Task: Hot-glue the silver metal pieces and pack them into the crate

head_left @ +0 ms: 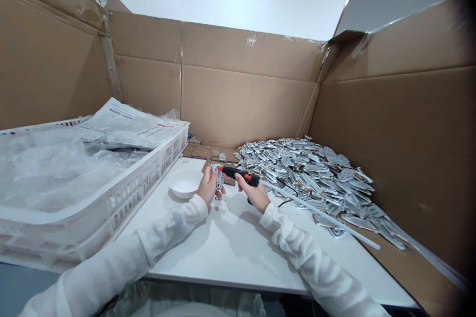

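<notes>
My left hand (pixel 208 185) is closed on a small flat grey-and-white piece (pixel 219 178), held up over the white table. In my right hand (pixel 256 193) is a black-and-orange hot glue gun (pixel 241 175), its fingers wrapped round the handle. The gun's orange tip points left and meets or nearly meets the upper part of the piece. Out of the gun's back runs a long whitish glue stick (pixel 320 213), slanting down to the right. Just left of my left hand stands a shallow white bowl (pixel 184 184).
A big heap of similar grey-and-white pieces (pixel 297 168) covers the right back. At left, a white plastic basket (pixel 148 185) holds clear plastic bags and a printed white bag (pixel 126 124). Tall cardboard walls (pixel 245 94) enclose the table (pixel 230 252). A black cord (pixel 288 201) lies near the heap.
</notes>
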The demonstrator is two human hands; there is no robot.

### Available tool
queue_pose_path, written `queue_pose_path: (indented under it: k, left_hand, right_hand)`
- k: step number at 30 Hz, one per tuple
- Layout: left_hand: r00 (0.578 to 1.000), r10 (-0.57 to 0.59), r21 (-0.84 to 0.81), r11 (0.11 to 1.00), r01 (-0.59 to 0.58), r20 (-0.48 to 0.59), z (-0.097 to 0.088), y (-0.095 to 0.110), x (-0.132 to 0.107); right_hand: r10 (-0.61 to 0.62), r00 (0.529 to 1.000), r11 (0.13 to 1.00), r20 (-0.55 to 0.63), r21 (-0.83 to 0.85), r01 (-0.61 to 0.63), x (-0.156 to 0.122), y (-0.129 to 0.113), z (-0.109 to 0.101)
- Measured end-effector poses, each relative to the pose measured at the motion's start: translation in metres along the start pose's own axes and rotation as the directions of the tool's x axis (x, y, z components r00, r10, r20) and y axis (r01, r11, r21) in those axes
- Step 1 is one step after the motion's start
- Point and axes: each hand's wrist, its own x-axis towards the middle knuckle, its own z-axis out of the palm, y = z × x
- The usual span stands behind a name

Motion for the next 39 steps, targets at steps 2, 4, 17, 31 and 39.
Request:
queue_pose_path:
  k: [2,4,17,31,39]
  left_hand:
    - [1.0,-0.002,0.005,1.0,0.002,0.0,0.0,0.0,0.0]
    - [1.0,0.001,0.014,1.0,-0.001,-0.004,-0.001,0.0,0.001]
    - [0.999,-0.038,-0.027,0.999,0.038,0.005,0.001,0.003,0.001]
    - [0.997,0.038,0.05,0.998,-0.042,0.065,0.0,-0.005,0.001]
    - [0.997,0.027,0.103,0.994,-0.034,0.073,0.001,-0.001,0.0]
  right_hand:
    - [0.0,1.0,1.0,0.005,0.003,0.0,0.0,0.0,0.0]
    - [0.005,1.0,1.0,0.004,0.002,-0.005,0.0,0.0,0.0]
    - [-0.05,0.998,0.999,-0.031,-0.001,0.05,0.001,-0.001,0.001]
    - [-0.091,0.939,0.994,-0.333,0.024,0.105,0.013,0.018,0.001]
    - [0.108,0.975,0.918,-0.194,0.396,-0.023,0.023,0.029,0.006]
